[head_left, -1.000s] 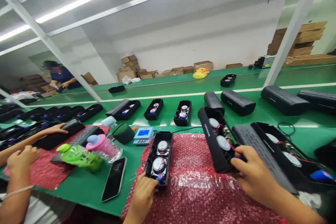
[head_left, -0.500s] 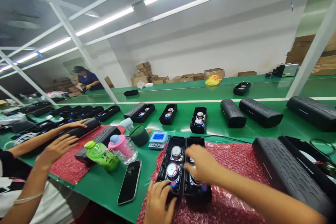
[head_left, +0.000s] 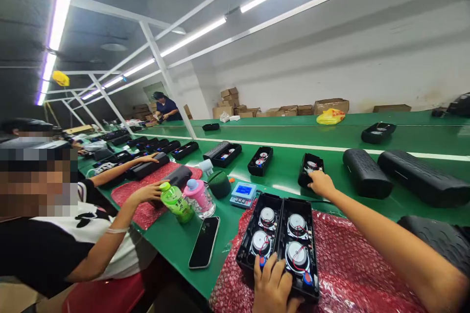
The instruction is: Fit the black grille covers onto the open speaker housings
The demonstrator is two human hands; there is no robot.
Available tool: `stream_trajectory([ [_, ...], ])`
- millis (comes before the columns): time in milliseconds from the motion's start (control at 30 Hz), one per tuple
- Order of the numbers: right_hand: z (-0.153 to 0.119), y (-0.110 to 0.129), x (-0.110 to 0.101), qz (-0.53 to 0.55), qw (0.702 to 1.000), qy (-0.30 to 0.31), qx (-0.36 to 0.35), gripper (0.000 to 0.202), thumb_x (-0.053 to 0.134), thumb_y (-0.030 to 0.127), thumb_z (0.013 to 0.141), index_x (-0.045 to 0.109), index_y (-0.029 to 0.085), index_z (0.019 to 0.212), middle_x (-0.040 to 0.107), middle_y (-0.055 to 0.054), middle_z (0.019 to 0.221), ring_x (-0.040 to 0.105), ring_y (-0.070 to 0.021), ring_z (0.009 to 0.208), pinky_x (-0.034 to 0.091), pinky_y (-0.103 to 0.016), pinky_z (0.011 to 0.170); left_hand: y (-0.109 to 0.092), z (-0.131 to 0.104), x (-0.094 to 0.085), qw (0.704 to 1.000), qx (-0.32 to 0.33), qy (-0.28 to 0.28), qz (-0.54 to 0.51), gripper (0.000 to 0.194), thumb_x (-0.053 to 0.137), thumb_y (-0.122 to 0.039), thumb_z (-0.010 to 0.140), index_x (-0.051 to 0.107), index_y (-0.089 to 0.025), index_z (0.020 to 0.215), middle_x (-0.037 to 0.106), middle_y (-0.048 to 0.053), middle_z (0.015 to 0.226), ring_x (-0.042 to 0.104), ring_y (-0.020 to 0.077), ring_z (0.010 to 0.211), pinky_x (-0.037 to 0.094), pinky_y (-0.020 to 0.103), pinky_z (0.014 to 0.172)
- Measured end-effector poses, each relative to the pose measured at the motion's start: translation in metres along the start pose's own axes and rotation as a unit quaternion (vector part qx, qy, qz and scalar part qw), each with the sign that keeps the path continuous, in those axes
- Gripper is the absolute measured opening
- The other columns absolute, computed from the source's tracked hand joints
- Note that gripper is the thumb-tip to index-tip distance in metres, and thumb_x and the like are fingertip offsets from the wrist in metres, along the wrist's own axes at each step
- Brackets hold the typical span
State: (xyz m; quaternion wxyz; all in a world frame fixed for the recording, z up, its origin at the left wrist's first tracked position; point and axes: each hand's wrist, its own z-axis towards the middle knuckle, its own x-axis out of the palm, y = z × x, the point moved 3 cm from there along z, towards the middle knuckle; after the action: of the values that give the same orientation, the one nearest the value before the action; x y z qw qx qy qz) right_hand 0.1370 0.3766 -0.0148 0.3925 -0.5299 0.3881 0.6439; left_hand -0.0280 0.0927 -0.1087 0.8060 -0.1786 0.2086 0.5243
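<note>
Two open black speaker housings (head_left: 281, 244) lie side by side in front of me, each with two round silver drivers, red wires and a blue-and-red connector. My left hand (head_left: 272, 281) has its fingers bent over their near end, its thumb partly out of view. Farther out, my right hand (head_left: 321, 184) is closed on the near right edge of another open speaker housing (head_left: 306, 162); its fingertips are partly hidden. Red bubble wrap (head_left: 345, 259) lies under the near pair.
A phone (head_left: 204, 243), a green bottle (head_left: 176, 203), a pink-capped bottle (head_left: 200, 198) and a small blue-screened meter (head_left: 243, 194) stand left of the housings. Closed black speakers (head_left: 367, 173) sit at right. A co-worker's arm (head_left: 121, 217) reaches over the bench at left.
My right hand has left the near pair and reached forward to the farther speaker housing. My left hand stays at the near end of the pair. The camera view has turned left.
</note>
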Motion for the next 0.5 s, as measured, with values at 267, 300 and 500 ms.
stream_trajectory([
  [267,-0.146,-0.025,-0.041,0.048,0.992,-0.046,-0.109,0.009,0.063,0.006,0.071,0.062,0.014,0.071,0.062,-0.008,0.087,0.053,-0.0239,0.101,0.043,-0.04,0.096,-0.001,0.015,-0.014,0.986,0.049,0.16,0.015,0.017,0.067,-0.027,0.07,0.063,-0.024,0.087,0.07,0.004,0.103,0.055,0.0277,0.106,0.001,0.048,0.112],
  [300,-0.172,-0.017,-0.036,0.053,0.99,-0.047,-0.124,0.017,0.057,0.001,0.067,0.062,0.016,0.071,0.063,-0.007,0.085,0.053,-0.0243,0.101,0.041,-0.041,0.098,0.001,0.017,-0.013,0.983,0.07,0.171,0.023,0.018,0.068,-0.023,0.069,0.063,-0.025,0.086,0.07,0.003,0.1,0.055,0.0286,0.105,0.001,0.05,0.111],
  [500,-0.262,0.049,0.013,0.056,0.987,-0.025,-0.149,0.013,0.057,0.007,0.071,0.065,0.015,0.076,0.065,-0.01,0.08,0.058,-0.0289,0.1,0.048,-0.044,0.089,0.011,0.023,-0.006,0.981,0.149,0.124,0.004,0.014,0.066,-0.021,0.069,0.063,-0.026,0.082,0.074,-0.001,0.088,0.051,0.0329,0.096,0.016,0.059,0.103],
])
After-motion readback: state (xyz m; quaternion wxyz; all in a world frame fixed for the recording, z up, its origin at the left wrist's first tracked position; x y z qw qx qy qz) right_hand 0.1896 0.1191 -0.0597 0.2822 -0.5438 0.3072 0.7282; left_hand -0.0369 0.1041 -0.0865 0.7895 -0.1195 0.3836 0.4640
